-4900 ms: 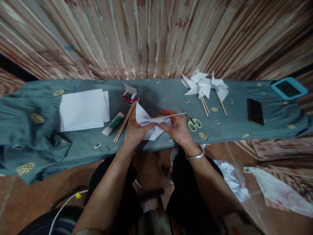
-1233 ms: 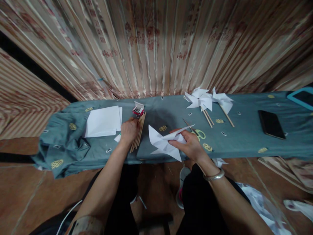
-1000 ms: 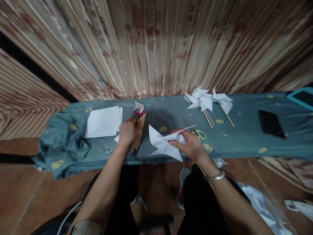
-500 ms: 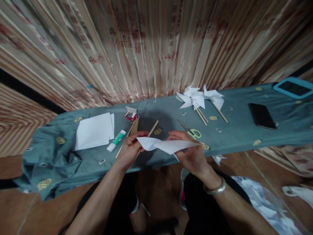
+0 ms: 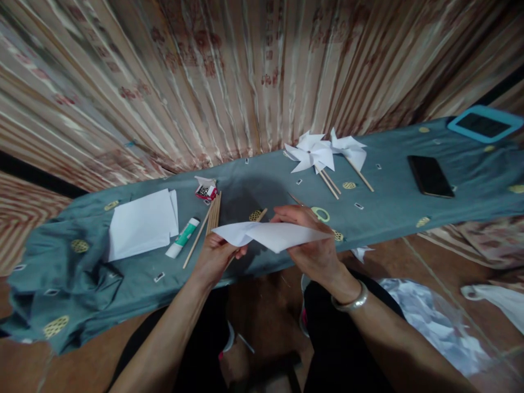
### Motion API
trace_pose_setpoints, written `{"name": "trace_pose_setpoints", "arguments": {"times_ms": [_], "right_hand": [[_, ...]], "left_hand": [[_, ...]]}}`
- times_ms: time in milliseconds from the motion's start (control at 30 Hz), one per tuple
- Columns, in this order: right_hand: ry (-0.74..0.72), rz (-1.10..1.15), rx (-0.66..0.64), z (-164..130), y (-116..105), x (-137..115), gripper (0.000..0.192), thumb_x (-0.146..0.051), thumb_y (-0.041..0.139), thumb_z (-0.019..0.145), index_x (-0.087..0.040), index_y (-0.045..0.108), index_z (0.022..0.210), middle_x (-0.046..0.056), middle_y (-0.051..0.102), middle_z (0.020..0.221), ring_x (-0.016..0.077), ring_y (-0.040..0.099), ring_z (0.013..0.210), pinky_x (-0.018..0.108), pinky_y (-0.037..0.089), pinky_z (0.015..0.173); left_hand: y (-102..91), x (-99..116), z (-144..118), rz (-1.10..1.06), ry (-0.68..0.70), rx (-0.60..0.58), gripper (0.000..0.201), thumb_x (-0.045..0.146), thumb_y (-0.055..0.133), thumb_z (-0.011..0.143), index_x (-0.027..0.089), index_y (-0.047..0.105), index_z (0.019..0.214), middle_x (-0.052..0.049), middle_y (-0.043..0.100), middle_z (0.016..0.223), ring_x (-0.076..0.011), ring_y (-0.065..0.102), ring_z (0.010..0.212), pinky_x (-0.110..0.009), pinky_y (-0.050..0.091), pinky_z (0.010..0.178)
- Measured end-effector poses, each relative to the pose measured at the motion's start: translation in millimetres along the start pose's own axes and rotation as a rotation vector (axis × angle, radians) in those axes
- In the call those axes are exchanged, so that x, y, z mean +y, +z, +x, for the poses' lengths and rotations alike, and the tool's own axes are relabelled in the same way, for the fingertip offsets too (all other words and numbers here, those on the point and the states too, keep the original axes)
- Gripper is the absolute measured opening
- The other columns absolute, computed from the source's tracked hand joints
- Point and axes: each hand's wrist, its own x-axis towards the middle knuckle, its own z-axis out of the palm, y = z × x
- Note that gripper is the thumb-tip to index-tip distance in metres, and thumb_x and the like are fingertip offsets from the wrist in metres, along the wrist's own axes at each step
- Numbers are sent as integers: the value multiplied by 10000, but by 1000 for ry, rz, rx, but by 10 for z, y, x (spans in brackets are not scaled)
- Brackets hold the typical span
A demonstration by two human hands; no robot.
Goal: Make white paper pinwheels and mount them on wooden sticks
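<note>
A white paper pinwheel [image 5: 274, 236], seen nearly edge-on with curved blades, is stretched between my hands above the table. My left hand [image 5: 216, 254] is closed at its left end, on a thin wooden stick [image 5: 262, 215] that runs beneath the paper. The middle of that stick is hidden. My right hand [image 5: 309, 234] is closed on the right part of the paper, its thumb below and fingers behind. Just beyond the right hand lie scissors with a light green handle [image 5: 320, 214], partly covered by it. Several loose wooden sticks [image 5: 213, 213] lie near the left hand.
On the cloth-covered table [image 5: 139, 289] lie white paper sheets [image 5: 141, 226], a glue stick [image 5: 183, 238], a small open box of metal pins [image 5: 206, 191], finished pinwheels [image 5: 313, 153], a black phone [image 5: 429, 176] and a blue-framed tablet [image 5: 485, 124]. A curtain [image 5: 245, 82] hangs behind.
The view has shifted slightly, so table items sit further left. The pinwheel is lower over the stick, covering more of it, and my right hand has moved nearer the scissors.
</note>
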Motion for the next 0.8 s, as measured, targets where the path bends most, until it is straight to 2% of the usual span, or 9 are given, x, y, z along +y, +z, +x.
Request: {"name": "trace_pose_setpoints", "arguments": {"times_ms": [167, 333, 500, 800], "right_hand": [[-70, -21, 4, 16, -33, -7, 291, -185, 511, 907, -252, 546, 1188, 19, 744, 958, 193, 687, 978, 383, 537, 929], [-94, -56, 23, 26, -41, -31, 251, -206, 532, 916, -256, 550, 1162, 23, 743, 965, 200, 685, 990, 376, 549, 897], [-135, -60, 43, 12, -34, -28, 315, -195, 545, 907, -274, 518, 1211, 14, 744, 963, 205, 687, 992, 394, 543, 919], [-156, -49, 40, 11, -36, -33, 353, -154, 570, 890, -262, 498, 1218, 15, 744, 969, 200, 686, 987, 390, 544, 929]], "left_hand": [[-10, 5, -16, 37, -16, 9, 184, 299, 773, 612, 144, 693, 672, 7, 587, 526, -90, 492, 482, -208, 362, 453], [-24, 6, -25, 54, -31, 4, 158, 302, 746, 609, 162, 674, 629, 10, 587, 519, -93, 482, 476, -212, 369, 460], [-41, -23, -26, 74, -20, -2, 125, 268, 726, 623, 188, 647, 569, 8, 588, 521, -105, 482, 485, -226, 376, 473], [-59, -31, -49, 83, 7, -65, 253, 358, 705, 719, 186, 609, 560, 7, 542, 505, -94, 442, 467, -221, 328, 442]]}}
